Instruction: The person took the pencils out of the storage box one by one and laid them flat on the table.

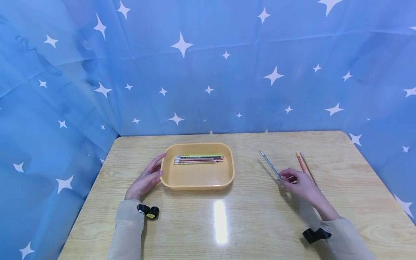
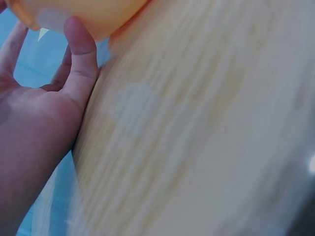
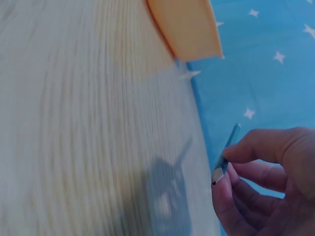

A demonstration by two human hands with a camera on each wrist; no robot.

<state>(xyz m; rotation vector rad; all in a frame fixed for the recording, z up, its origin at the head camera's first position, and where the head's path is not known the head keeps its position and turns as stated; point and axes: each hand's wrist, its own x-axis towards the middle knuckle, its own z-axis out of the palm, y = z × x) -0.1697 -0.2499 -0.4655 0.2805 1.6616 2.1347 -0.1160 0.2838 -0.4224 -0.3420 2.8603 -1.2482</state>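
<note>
My right hand point(image 1: 300, 185) pinches a blue pencil point(image 1: 270, 165) between thumb and fingers, its length slanting up and left above the table. In the right wrist view the sharpened tip of the pencil point(image 3: 218, 176) pokes out near the thumb. My left hand point(image 1: 145, 182) rests against the left side of a yellow-orange tray point(image 1: 195, 178), fingers spread. Seen from the left wrist, the thumb touches the outer wall of the tray point(image 2: 106, 19). Several pencils point(image 1: 198, 163) lie side by side across the tray's upper half.
Just beyond my right hand, an orange pencil point(image 1: 301, 162) and a brownish pencil point(image 1: 310, 171) lie on the wooden table point(image 1: 182, 224). Behind the table hangs a blue curtain point(image 1: 227, 79) with white stars. Each wrist carries a small black camera point(image 1: 316, 235).
</note>
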